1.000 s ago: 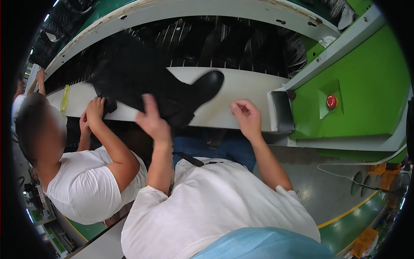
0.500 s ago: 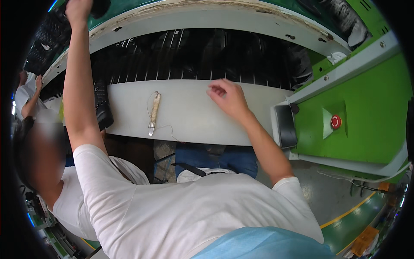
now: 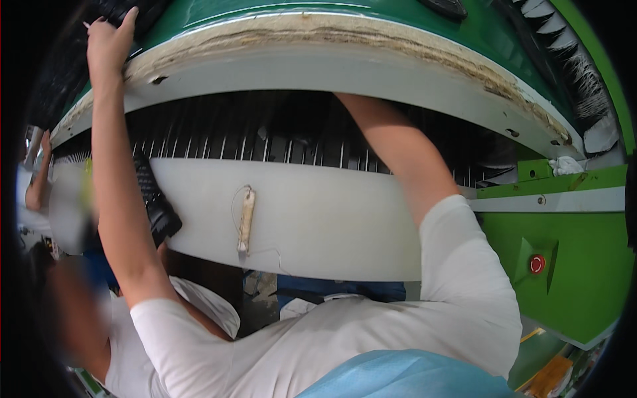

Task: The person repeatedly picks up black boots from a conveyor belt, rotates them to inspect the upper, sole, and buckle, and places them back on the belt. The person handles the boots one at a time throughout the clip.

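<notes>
My left hand (image 3: pixel 109 46) is raised at the far left, over the edge of the green upper belt (image 3: pixel 219 20). Its thumb stands apart from the bent fingers, and I see nothing held in it; dark goods lie just beyond. My right forearm (image 3: pixel 388 136) reaches under the upper ledge, above the dark roller bed (image 3: pixel 292 149), so that hand is hidden. On the white worktop (image 3: pixel 332 212) lies a slim tool (image 3: pixel 246 222) with a cream wrapped handle, a metal tip and a thin cord.
A co-worker (image 3: pixel 126 331) sits close at my left, beside a black boot (image 3: pixel 159 205) at the worktop's left end. Part of a black shoe (image 3: pixel 444 6) shows on the green belt. At right stands a green machine housing (image 3: pixel 491 265) with a red stop button (image 3: pixel 537 264).
My right hand has gone from above the worktop to under the ledge. My left hand no longer has the dark item seen beside it. The view has shifted forward.
</notes>
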Motion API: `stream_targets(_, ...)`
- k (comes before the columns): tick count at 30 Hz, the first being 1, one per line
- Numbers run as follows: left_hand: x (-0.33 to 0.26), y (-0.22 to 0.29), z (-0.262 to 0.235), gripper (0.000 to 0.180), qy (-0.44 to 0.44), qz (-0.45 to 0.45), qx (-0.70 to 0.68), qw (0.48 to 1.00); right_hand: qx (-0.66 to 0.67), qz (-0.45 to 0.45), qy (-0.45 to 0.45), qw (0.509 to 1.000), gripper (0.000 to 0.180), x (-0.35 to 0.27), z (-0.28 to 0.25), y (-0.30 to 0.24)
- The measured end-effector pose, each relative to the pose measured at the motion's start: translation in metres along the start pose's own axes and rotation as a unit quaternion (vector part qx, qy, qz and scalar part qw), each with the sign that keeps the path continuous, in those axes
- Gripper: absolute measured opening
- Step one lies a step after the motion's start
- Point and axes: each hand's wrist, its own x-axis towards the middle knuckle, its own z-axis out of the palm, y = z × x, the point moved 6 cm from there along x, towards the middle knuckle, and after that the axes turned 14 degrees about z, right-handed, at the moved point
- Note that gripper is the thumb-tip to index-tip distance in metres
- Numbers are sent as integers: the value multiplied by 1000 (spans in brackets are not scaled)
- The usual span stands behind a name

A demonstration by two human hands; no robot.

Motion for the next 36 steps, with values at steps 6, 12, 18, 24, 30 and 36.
stream_targets(6, -11, 18, -16, 79, 9, -4, 55, 998, -5, 102, -138, 985, 74, 4, 2, 17)
stream_targets(12, -22, 39, -33, 84, 108, 12, 150, 983, 94, 168, -258, 947, 86, -57, -64, -42)
stream_targets(18, -21, 119, -58, 55, 190, 189, 132, 954, 174, 299, -246, 905, 111, -201, -107, -63)
stream_targets(24, -44, 389, -92, 25, 39, 347, -231, 908, 403, 366, -125, 829, 69, -340, -185, -82)
stream_targets(30, -27, 598, -68, 38, -25, 375, -283, 882, 500, 411, -71, 759, 69, -419, -208, -56)
stream_targets(36, -13, 643, -1, 38, -118, 418, -247, 866, 542, 377, -45, 750, 65, -443, -203, -54)
